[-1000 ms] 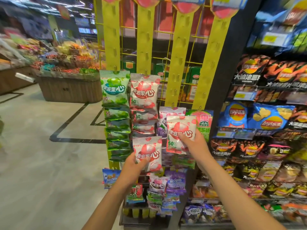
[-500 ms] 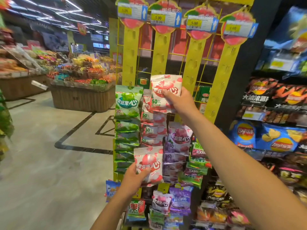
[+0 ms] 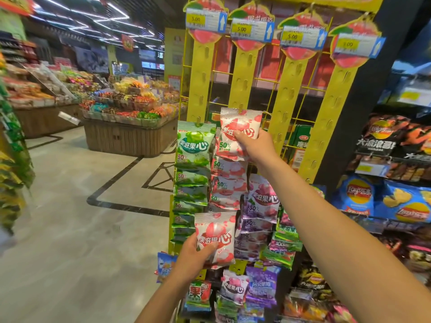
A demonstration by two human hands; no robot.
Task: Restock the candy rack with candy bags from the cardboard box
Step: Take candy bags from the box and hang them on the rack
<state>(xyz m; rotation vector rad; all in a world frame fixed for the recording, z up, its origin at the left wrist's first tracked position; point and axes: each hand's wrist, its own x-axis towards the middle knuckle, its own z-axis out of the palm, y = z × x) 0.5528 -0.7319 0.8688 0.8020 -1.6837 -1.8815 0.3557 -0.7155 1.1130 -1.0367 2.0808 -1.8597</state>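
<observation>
Right hand (image 3: 256, 148) pinches a glossy red-and-white plastic candy bag (image 3: 233, 127), its top against the yellow perforated hanging strip (image 3: 243, 85). Seat the hole on the peg squarely before letting go. Left hand (image 3: 194, 255) clutches a matching spare bag (image 3: 215, 231) lower down.

There is only one view, a wide-angle camera on the person's head. It faces forward and slightly down at the candy rack (image 3: 243, 85), within arm's reach. The aisle floor (image 3: 70, 229) opens leftward, and the blurred left edge is perhaps shelving.
</observation>
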